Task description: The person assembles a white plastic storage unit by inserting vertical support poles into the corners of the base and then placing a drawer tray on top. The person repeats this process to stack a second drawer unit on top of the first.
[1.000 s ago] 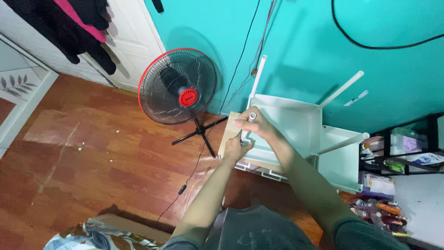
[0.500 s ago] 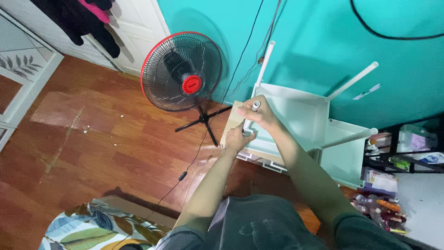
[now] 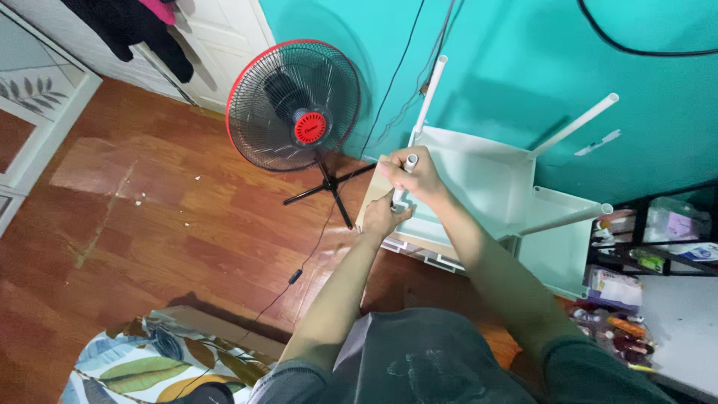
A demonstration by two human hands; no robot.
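White tube (image 3: 409, 166) and white shelf frame (image 3: 479, 176) — teal wall (image 3: 523, 67), black fan (image 3: 293, 106) with red rim and hub, reddish-brown wood floor (image 3: 149, 209), leaf-patterned cloth (image 3: 142, 366).

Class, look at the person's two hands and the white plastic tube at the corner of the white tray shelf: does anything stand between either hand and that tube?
Nothing visible does. The right hand is wrapped around the white plastic tube near its top, and the left hand touches it lower down, at the corner of the white tray shelf. The red-rimmed standing fan stands apart, to the left.
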